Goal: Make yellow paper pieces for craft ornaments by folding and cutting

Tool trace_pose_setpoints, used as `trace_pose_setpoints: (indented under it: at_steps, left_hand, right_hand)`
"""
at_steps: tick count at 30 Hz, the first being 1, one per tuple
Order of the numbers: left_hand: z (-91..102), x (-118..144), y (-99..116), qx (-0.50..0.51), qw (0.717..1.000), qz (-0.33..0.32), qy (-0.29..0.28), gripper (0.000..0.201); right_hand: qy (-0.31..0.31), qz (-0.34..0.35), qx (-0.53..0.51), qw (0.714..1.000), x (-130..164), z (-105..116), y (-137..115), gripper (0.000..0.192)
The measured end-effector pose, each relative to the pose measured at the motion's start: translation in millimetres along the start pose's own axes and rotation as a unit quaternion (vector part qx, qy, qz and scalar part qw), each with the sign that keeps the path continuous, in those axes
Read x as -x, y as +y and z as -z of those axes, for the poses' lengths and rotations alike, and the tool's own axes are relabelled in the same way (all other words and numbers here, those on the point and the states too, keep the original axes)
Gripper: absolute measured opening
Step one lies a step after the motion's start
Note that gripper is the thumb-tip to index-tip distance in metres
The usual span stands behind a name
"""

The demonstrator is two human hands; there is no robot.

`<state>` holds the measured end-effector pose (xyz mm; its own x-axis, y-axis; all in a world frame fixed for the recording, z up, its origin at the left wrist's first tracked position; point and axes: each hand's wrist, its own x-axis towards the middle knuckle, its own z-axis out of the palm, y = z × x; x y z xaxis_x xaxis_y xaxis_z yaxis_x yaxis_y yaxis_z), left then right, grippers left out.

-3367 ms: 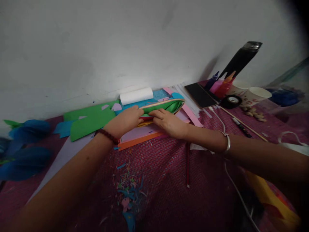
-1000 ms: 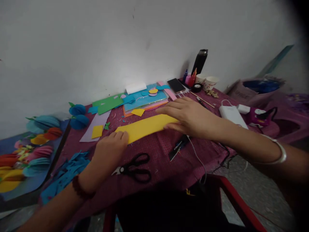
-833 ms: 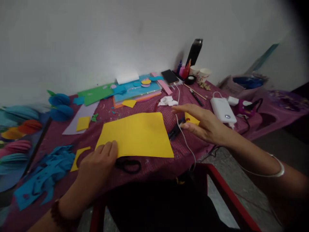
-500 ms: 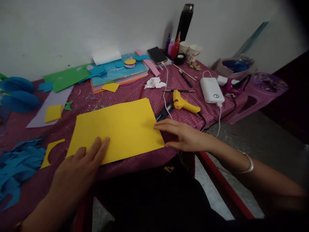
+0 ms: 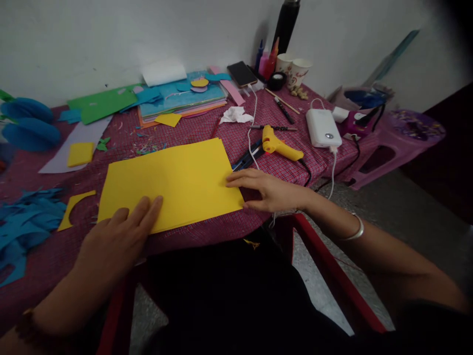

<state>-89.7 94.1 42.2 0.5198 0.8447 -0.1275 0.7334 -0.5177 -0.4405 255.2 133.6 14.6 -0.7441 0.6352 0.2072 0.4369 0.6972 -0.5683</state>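
Observation:
A large yellow paper sheet point(image 5: 173, 182) lies flat near the front edge of the table covered in a red checked cloth point(image 5: 229, 135). My left hand point(image 5: 118, 236) rests flat, fingers spread, on the sheet's near left corner. My right hand point(image 5: 269, 190) lies flat at the sheet's right edge, its fingertips touching the paper. Neither hand grips anything.
A yellow glue gun point(image 5: 281, 148), white power bank point(image 5: 321, 128), phone point(image 5: 242, 74), paper cups point(image 5: 297, 71), black bottle point(image 5: 285, 22) and stack of coloured sheets point(image 5: 185, 101) lie behind. Blue paper cuttings point(image 5: 22, 222) are at left, a purple stool point(image 5: 399, 138) at right.
The yellow sheet came off the stack by the wall, was carried to the table front and laid flat. Both hands now press on it; the view tilted down.

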Motion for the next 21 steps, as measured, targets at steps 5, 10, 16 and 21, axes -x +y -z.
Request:
trace_pose_setpoints:
  at_steps: [5, 10, 16, 21]
  left_hand:
    - [0.0, 1, 2, 0.002, 1.000, 0.008, -0.001, 0.060]
    - [-1.4, 0, 3, -0.028, 1.000, 0.013, 0.004, 0.056]
    - [-0.4, 1, 3, -0.041, 0.999, 0.005, 0.005, 0.054]
    - [1.0, 1, 5, -0.038, 0.999, 0.014, 0.012, 0.054]
  right_hand:
    - [0.007, 0.006, 0.039, 0.999, 0, -7, 1, 0.057]
    - [0.029, -0.005, 0.052, 0.998, -3, -10, 1, 0.050]
    - [0.017, -0.009, 0.087, 0.996, -4, -12, -3, 0.055]
    - [0.031, -0.021, 0.121, 0.992, -7, -18, -4, 0.052]
